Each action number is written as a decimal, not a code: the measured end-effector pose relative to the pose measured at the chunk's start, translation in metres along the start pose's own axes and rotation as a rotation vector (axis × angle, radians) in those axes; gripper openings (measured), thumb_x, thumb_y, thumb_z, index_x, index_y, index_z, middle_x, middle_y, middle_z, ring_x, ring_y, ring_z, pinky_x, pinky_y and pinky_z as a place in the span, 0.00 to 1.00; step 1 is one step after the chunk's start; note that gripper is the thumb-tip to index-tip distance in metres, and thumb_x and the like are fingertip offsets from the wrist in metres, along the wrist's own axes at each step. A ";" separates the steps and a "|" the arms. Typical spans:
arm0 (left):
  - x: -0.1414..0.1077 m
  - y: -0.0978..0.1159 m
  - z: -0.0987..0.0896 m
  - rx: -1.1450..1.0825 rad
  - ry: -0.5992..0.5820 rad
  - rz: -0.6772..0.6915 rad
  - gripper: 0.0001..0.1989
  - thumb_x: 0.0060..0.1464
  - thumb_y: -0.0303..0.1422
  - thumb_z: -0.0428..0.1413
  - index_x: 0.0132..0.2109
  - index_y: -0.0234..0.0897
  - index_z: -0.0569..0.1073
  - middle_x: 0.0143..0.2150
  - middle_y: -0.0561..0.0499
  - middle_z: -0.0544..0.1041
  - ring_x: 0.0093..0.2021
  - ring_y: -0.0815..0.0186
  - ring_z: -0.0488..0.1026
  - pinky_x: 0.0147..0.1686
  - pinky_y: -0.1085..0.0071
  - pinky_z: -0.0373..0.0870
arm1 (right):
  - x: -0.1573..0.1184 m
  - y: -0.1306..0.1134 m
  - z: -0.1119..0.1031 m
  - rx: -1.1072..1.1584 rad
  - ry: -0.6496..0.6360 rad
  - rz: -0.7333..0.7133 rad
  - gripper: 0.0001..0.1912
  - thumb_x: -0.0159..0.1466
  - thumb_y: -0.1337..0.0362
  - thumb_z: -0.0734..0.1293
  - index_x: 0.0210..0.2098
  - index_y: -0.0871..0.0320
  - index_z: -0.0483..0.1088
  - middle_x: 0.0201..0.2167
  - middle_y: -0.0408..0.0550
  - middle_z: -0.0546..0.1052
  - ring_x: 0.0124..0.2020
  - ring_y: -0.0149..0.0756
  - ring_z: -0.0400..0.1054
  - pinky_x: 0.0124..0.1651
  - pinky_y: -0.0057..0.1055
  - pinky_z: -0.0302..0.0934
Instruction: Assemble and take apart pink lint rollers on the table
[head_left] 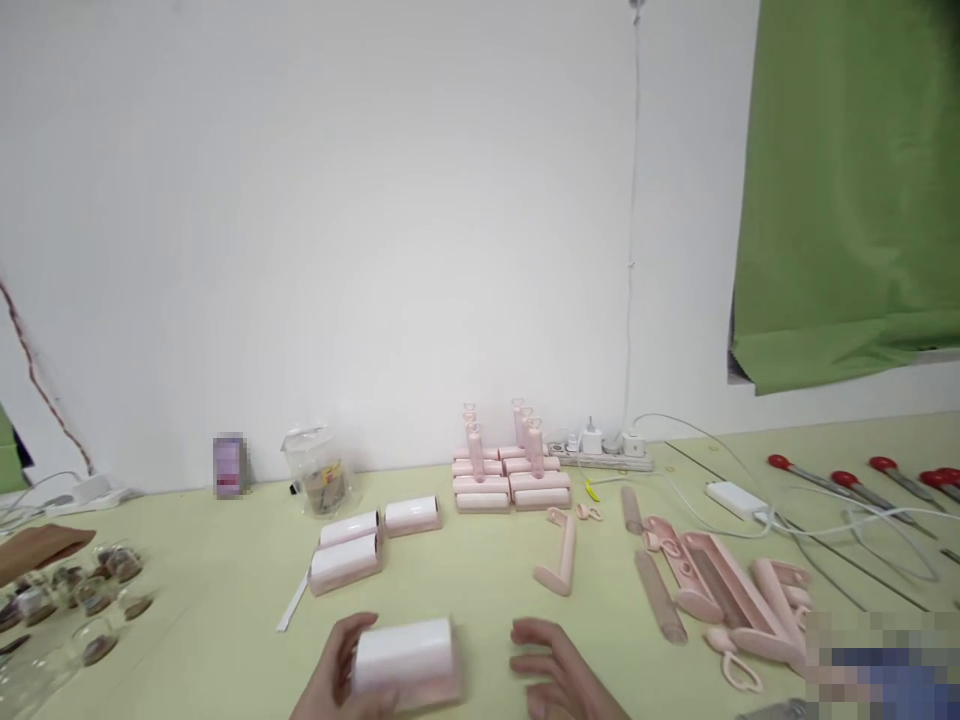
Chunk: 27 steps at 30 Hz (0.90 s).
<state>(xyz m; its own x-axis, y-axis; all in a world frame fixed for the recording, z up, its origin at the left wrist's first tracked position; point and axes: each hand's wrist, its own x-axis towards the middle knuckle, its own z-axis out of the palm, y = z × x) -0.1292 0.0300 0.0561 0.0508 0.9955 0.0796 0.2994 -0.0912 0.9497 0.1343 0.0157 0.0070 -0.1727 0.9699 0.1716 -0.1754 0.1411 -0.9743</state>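
My left hand (341, 672) is closed around the left end of a white lint roller refill (405, 655), a glossy roll with a pinkish lower side, near the front of the table. To its right, my right hand (559, 672) is open, fingers apart and curved, with nothing in it and a gap between it and the roll. Three similar white rolls (345, 562) lie farther off to the left. Ahead of my right hand lies a pink bracket-shaped frame (562, 552). Beyond it, pink lint rollers (480, 492) are stacked in rows, with small bottle-like pink pieces (475, 455) standing on top.
Pink shells (724, 580) and translucent tubes (660, 597) lie at right, before a power strip (600, 458) with cables. Red-handled tools (844, 480) sit farther right. Small glass domes (94, 595) and a plastic jug (321, 480) stand at left. Another person's blurred sleeve (900, 680) shows lower right.
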 end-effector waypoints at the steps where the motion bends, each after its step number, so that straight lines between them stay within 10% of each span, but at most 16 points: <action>1: 0.004 0.015 0.010 -0.041 -0.061 -0.018 0.29 0.34 0.46 0.59 0.43 0.38 0.60 0.38 0.48 0.69 0.40 0.60 0.68 0.40 0.69 0.65 | 0.001 -0.009 0.000 0.152 -0.005 0.095 0.23 0.50 0.57 0.68 0.45 0.50 0.63 0.44 0.50 0.67 0.44 0.42 0.65 0.41 0.35 0.59; 6: 0.042 0.081 0.071 -0.077 -0.503 -0.124 0.19 0.46 0.47 0.50 0.36 0.35 0.65 0.31 0.51 0.68 0.30 0.69 0.67 0.27 0.75 0.64 | 0.011 -0.053 -0.006 0.768 -0.056 0.374 0.18 0.58 0.52 0.60 0.44 0.54 0.65 0.42 0.48 0.73 0.45 0.40 0.65 0.47 0.40 0.57; 13: 0.086 0.095 0.122 0.146 -0.695 -0.233 0.15 0.43 0.44 0.53 0.27 0.35 0.67 0.12 0.57 0.63 0.10 0.74 0.56 0.11 0.78 0.48 | 0.011 -0.050 -0.019 0.988 -0.016 0.597 0.26 0.56 0.48 0.60 0.44 0.63 0.66 0.39 0.55 0.76 0.46 0.45 0.66 0.46 0.39 0.60; 27: 0.067 0.061 0.052 -0.001 -0.415 -0.141 0.24 0.48 0.53 0.44 0.36 0.35 0.65 0.26 0.52 0.67 0.23 0.69 0.66 0.22 0.73 0.65 | 0.012 -0.053 -0.019 0.928 -0.083 0.632 0.20 0.57 0.52 0.62 0.43 0.59 0.64 0.37 0.52 0.75 0.37 0.34 0.69 0.39 0.29 0.62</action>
<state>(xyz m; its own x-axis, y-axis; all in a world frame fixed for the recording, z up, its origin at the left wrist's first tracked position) -0.0583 0.0895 0.1037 0.3883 0.9039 -0.1795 0.3303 0.0453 0.9428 0.1602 0.0239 0.0579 -0.5437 0.7939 -0.2721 -0.6809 -0.6069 -0.4100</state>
